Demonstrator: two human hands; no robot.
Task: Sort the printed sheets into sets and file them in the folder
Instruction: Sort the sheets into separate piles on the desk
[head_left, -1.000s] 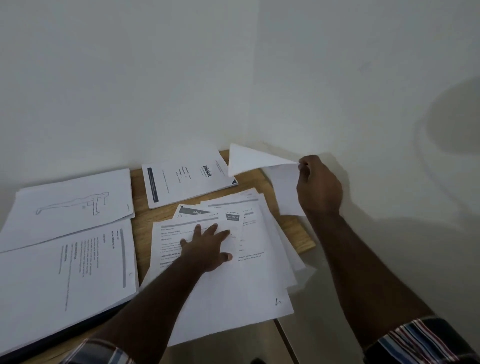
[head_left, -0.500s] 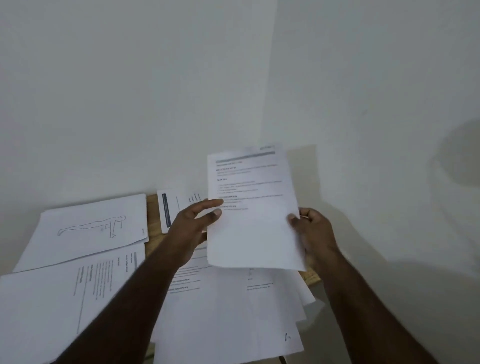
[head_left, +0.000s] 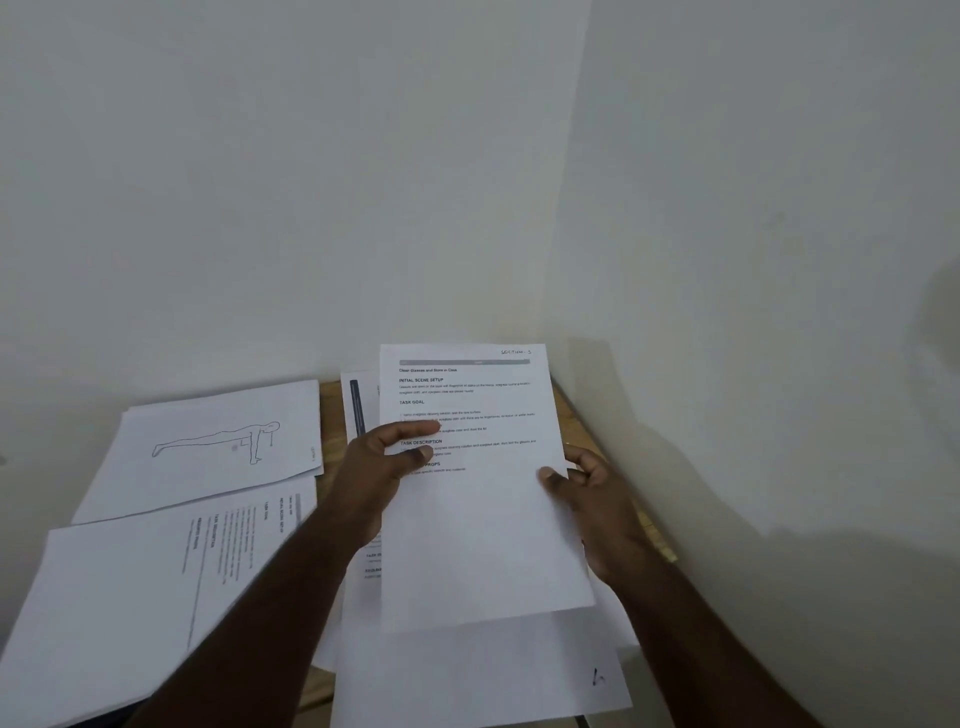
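I hold one printed sheet (head_left: 483, 519) upright above the table, text side toward me, with headings such as "TASK GOAL". My left hand (head_left: 374, 467) grips its left edge, thumb over the text. My right hand (head_left: 592, 499) grips its right edge from behind, thumb on the front. Beneath it lies a loose fan of printed sheets (head_left: 467, 675). A stack topped by a line drawing of a plank pose (head_left: 208, 447) lies at the back left. In front of that stack rests another text stack (head_left: 145, 587). I cannot make out the folder with certainty.
The small wooden table (head_left: 330, 415) stands in a corner between two white walls. A sheet with a dark bar (head_left: 358, 405) lies at the back, partly hidden by the held sheet. The table's right edge (head_left: 654, 530) runs close to the right wall. Papers overhang the front edge.
My right hand brought the lifted sheet from the back right to the middle and turned its text toward me. My left hand left the pile and took the sheet's left edge.
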